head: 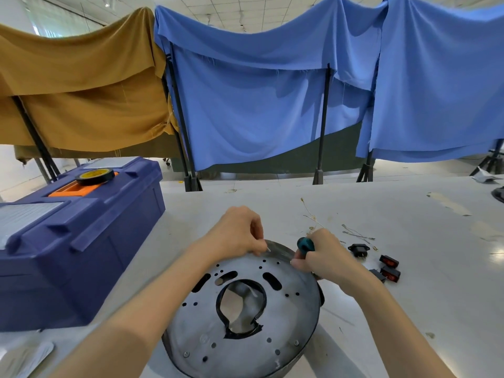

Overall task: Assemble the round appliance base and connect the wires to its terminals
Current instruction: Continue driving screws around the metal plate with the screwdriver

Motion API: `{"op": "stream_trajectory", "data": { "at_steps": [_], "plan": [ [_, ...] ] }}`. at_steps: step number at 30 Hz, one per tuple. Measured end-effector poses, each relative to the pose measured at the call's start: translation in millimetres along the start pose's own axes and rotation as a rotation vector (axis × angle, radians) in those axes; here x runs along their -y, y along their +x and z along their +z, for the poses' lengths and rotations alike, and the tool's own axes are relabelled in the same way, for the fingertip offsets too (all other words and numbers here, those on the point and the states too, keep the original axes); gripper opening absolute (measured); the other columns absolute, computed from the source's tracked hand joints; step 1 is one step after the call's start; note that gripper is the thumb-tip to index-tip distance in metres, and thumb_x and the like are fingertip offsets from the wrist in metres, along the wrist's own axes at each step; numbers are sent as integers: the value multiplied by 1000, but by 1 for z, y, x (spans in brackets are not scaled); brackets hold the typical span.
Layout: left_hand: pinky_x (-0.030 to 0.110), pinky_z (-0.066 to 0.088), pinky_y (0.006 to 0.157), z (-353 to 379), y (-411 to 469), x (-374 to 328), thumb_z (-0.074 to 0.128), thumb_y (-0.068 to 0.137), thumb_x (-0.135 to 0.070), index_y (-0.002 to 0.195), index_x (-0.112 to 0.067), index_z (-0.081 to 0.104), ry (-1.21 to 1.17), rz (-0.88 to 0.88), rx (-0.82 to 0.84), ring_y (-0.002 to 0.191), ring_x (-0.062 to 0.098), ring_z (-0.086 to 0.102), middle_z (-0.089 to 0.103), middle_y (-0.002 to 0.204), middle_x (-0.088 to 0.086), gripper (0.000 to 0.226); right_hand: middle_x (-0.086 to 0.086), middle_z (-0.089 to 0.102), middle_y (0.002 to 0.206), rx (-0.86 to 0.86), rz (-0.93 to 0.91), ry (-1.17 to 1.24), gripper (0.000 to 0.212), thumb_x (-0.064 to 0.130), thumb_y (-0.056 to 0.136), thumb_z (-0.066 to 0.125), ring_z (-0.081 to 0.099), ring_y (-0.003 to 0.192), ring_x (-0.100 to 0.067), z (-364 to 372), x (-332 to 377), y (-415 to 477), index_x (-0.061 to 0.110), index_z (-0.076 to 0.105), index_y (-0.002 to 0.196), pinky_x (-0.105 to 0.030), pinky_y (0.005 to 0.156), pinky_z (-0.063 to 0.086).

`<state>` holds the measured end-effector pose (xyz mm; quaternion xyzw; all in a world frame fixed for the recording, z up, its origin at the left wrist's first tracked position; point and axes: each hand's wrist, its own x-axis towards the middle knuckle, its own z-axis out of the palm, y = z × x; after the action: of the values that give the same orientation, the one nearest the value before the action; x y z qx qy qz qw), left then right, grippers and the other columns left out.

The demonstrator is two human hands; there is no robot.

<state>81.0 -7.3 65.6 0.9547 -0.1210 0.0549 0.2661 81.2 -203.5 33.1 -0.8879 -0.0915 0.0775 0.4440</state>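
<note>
Currently round base (245, 309) sits flat at the worktop's (409, 309) near edge, centre, holed face up. Left grip (237, 233) pinches its far rim. Right grip (324, 255) is wrapped round a teal-handled screwdriver (305, 245), tip hidden, over the far-right rim. Loose wires (357, 234) lie just beyond the right grip; black socket (358, 248) and red switches (390, 264) beside it. Blue toolbox (81, 241) at the left edge, tape roll (95, 175) on top.
</note>
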Motion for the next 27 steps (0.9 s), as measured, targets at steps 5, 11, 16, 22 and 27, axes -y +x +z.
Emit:
{"op": "stream_trajectory", "data": {
  "at_steps": [5, 11, 16, 22, 27],
  "plan": [
    [24, 57, 65, 4, -18, 10, 71, 68, -8, 74, -22, 70, -198, -26, -46, 58, 11, 70, 70, 58, -3, 15, -6, 52, 58, 104, 73, 0, 13, 0, 83, 66, 54, 39, -14, -7, 6, -24, 1, 57, 74, -15, 36, 38],
    [21, 54, 54, 17, -47, 7, 65, 73, -11, 66, -26, 72, -148, -59, -22, 53, 14, 67, 69, 55, -6, 19, -8, 38, 69, -108, 72, -77, 24, 0, 79, 59, 35, 59, -22, 14, 7, -43, 9, 39, 71, -28, 54, 34],
    [27, 54, 55, 15, -71, -1, 65, 75, -7, 69, -22, 73, -252, -118, -78, 56, 8, 69, 69, 56, -5, 18, -3, 34, 69, -242, 71, -221, 33, 3, 82, 54, 29, 53, -17, 27, 10, -65, 13, 27, 66, -27, 45, 19],
    [43, 58, 60, 14, -93, -11, 66, 75, -9, 73, -23, 74, -307, -145, -111, 59, 16, 70, 71, 59, -3, 16, -17, 52, 94, -68, 180, 234, 11, 3, 90, 59, 71, 63, -34, 21, 9, -87, -1, 48, 88, -38, 47, 54],
    [21, 53, 60, 19, -104, -7, 66, 78, -8, 74, -23, 74, -323, -162, -118, 63, 10, 71, 72, 60, -5, 18, -15, 58, 75, -267, 239, 272, 11, -4, 90, 60, 70, 51, -32, -19, -24, -74, -1, 51, 85, -17, 32, 31]
  ]
}}
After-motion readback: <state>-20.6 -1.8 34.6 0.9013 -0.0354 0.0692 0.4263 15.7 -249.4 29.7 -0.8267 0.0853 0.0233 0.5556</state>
